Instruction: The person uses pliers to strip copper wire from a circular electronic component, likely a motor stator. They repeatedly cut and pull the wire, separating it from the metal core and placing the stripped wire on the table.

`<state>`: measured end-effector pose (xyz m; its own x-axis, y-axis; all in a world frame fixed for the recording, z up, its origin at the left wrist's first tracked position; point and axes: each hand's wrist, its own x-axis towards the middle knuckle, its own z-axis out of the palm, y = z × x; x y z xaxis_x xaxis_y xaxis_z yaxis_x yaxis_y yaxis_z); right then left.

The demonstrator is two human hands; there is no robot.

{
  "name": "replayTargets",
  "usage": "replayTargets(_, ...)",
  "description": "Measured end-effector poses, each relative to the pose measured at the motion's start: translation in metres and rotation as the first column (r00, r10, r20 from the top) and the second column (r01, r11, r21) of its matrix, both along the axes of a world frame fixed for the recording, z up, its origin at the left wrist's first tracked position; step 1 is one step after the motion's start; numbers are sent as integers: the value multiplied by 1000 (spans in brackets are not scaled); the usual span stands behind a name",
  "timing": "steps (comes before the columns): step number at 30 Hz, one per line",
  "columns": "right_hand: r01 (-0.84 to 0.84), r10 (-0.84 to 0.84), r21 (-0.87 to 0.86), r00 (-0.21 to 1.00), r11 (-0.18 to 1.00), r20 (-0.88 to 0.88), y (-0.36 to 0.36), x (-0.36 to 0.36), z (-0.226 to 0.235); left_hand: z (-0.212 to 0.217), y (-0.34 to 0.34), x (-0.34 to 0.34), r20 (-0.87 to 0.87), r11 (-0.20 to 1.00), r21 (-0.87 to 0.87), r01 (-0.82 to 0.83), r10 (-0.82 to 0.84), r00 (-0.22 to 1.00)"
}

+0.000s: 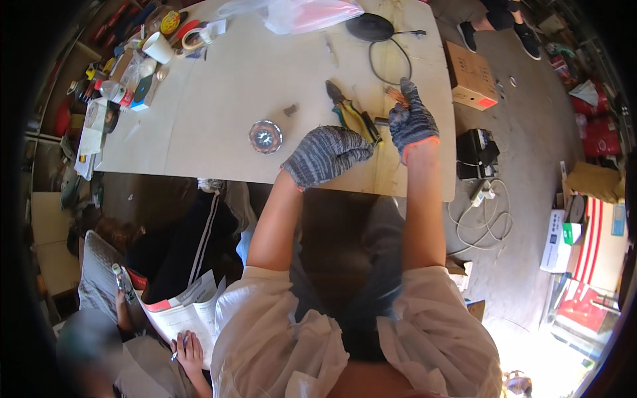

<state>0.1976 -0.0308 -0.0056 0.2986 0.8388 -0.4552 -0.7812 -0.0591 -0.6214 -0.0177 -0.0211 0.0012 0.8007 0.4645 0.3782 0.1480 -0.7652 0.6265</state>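
Note:
Both my hands wear grey-and-black striped knit gloves over the near right part of the table (pixel 212 106). My left hand (pixel 328 156) is closed, its curled fingers turned toward the right hand; what they hold, if anything, is too small to make out. My right hand (pixel 415 123) is closed around a bunch of coppery strands (pixel 397 97), one finger or the thumb pointing away from me. A short dark rod-like piece (pixel 381 121) juts from its left side. Between the hands lie pliers (pixel 352 111) with yellow-and-dark handles, jaws pointing away, partly hidden by the left hand.
A round glass dish (pixel 265 136) and a small dark piece (pixel 290 110) lie left of the pliers. Behind are a black disc with a cord (pixel 369 28) and a plastic bag (pixel 305 14). Clutter and a paper cup (pixel 158 48) line the left. Someone sits at lower left holding papers (pixel 189 322).

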Motion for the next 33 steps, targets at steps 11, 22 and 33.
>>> replayTargets(11, -330, 217, -302, -268, 895, 939, -2, -28, -14, -19, 11, -19, 308, 905, 187, -383, 316, 897)
replayTargets(22, -520, 302, -244, 29, 819, 953, -10, 33, -33, -26, 25, -5, -105, 899, -61, -433, 425, 899)
replayTargets(33, -323, 105, -52, 148, 945, 983, 2, 4, -32, -35, 17, 10, -49, 955, 32, -296, 298, 953)
